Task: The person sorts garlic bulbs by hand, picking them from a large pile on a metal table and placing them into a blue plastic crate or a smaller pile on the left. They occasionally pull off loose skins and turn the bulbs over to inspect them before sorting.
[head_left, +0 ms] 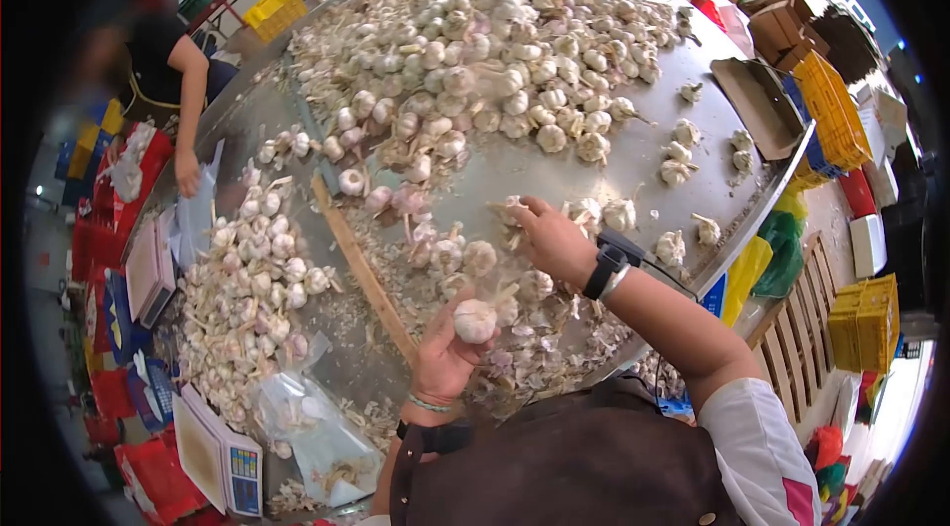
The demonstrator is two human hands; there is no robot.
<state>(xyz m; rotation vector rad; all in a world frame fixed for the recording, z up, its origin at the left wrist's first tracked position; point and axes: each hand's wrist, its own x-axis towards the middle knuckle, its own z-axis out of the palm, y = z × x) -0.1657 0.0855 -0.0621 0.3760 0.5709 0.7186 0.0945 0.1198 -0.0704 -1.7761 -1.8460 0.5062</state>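
My left hand [444, 356] is closed around a whole white garlic bulb [476, 322], held low in front of my apron. Farther forward, my right hand [556, 241] reaches over the metal table with its fingertips together on another garlic bulb [512, 213], which is partly hidden and slightly blurred. Loose bulbs and papery skins lie around and beneath both hands. A large garlic heap [475, 41] covers the table's far side. To the left, past a wooden strip [364, 269], lies a second garlic pile [259, 274].
Clear plastic bags [322, 432] lie at the near left beside a scale [220, 452]; another scale [150, 269] stands farther up. A co-worker's arm [188, 120] reaches in at the left. Yellow crates [829, 110] and a wooden pallet [797, 318] are off the right edge.
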